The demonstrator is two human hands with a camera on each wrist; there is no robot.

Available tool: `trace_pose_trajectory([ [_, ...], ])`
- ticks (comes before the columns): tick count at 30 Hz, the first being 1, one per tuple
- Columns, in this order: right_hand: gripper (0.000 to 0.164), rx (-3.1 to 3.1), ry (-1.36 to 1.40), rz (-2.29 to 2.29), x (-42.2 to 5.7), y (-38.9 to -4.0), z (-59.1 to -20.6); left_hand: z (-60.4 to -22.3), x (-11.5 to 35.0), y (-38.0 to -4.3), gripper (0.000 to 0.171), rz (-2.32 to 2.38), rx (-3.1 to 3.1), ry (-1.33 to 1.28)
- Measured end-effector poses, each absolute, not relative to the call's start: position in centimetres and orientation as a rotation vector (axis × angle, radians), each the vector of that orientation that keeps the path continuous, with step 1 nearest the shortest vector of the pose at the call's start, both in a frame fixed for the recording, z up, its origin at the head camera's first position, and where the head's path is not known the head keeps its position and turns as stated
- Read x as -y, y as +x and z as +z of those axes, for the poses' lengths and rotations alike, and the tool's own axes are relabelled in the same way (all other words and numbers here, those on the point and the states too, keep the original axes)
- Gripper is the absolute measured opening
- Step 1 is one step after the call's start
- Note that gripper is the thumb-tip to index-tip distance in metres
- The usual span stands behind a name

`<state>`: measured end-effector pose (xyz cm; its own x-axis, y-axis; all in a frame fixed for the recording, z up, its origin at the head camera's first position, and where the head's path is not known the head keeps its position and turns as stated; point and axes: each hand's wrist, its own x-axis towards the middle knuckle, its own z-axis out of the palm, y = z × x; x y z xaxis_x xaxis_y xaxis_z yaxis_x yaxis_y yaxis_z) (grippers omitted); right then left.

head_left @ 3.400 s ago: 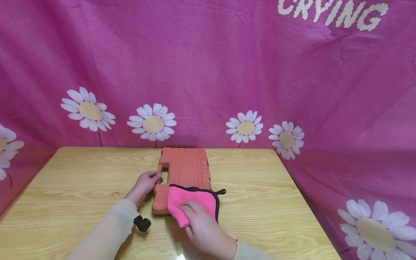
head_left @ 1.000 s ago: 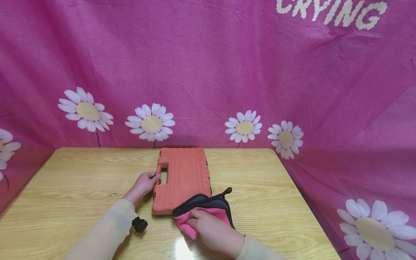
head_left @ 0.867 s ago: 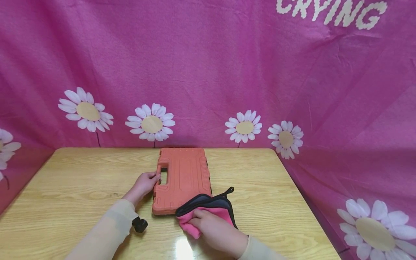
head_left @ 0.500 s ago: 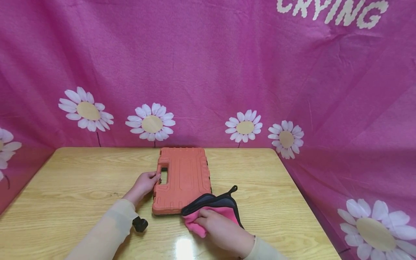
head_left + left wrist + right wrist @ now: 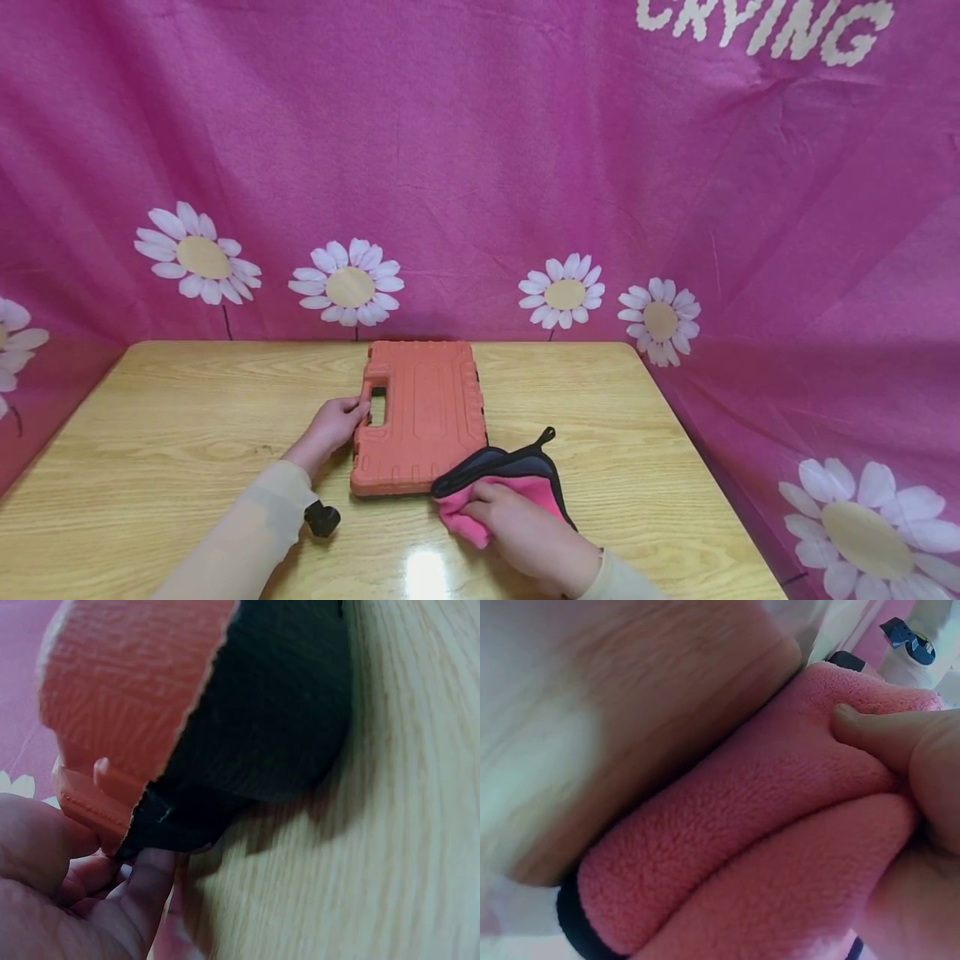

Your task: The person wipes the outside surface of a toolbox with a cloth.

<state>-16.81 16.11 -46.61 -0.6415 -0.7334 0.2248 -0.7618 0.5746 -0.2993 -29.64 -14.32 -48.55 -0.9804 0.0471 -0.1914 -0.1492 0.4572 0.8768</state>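
An orange-red plastic tool case (image 5: pixel 427 400) lies flat towards the back of the table. My left hand (image 5: pixel 335 422) grips its handle side, thumb on top; the left wrist view shows the fingertips under the case's dark lower half (image 5: pixel 262 705). At the case's front right corner is a pink microfibre cloth (image 5: pixel 534 490) with black edging, a dark grey reverse and a hanging loop. My right hand (image 5: pixel 521 533) pinches the bunched cloth. In the right wrist view the thumb presses the pink pile (image 5: pixel 735 802), and the other fingers are mostly hidden.
The wooden table (image 5: pixel 210 400) carries the case. Behind and beside it hangs a magenta curtain (image 5: pixel 465 167) printed with daisies. A small black camera (image 5: pixel 322 518) is strapped at the left wrist. Light reflects off the table near the front.
My right hand has drawn the cloth rightward along the case's front end, mostly off it. Earlier the cloth lay pink side up over the case; now its grey side shows. My left hand stays put.
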Motion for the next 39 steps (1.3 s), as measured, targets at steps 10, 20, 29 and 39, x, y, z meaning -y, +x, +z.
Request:
trace_pose_trajectory([
  [10,0.025,2.832,1.214,0.73,-17.1,-16.7,-46.6,-48.6,14.3,-29.5,0.036,1.538,-2.528,-0.095],
  [20,0.024,2.901,1.27,0.87,-18.5,-16.7,-44.4,-48.6,14.1,-29.2,0.037,1.582,-2.53,-0.107],
  [29,0.015,2.878,1.063,0.884,-20.4,-17.6,-41.4,-48.7,13.7,-29.1,0.037,1.615,-2.542,-0.102],
  [39,0.017,2.775,0.369,1.475,-21.7,-19.6,-39.7,-49.2,13.7,-29.1,0.041,1.662,-2.518,-0.116],
])
